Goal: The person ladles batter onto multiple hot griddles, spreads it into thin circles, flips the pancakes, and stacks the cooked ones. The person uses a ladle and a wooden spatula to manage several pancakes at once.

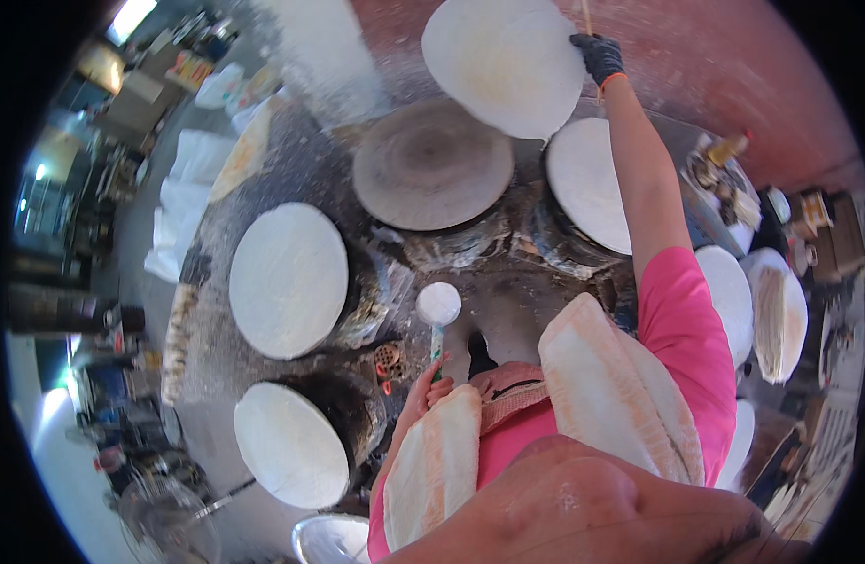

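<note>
My right hand (601, 58), in a dark glove with an orange cuff, is at the edge of a large thin flatbread sheet (506, 67), raised over the back of the work surface. A thin wooden stick (586, 15) shows above the glove. Below the sheet lies a bare round griddle (432, 166). In my bare left hand (436, 388) is the handle of a round white-coated ladle (438, 303), held low before my body. White rounds cover other griddles: one at left (289, 280), one at lower left (291, 445), one under my right forearm (589, 183).
The griddles stand along a curved, soot-dark counter (228, 240). A stack of folded flatbreads (777, 317) stands at right, past another white round (727, 303). A tray of items (725, 180) sits at the back right. A metal basin (331, 537) shows at the bottom; a fan (170, 522) stands lower left.
</note>
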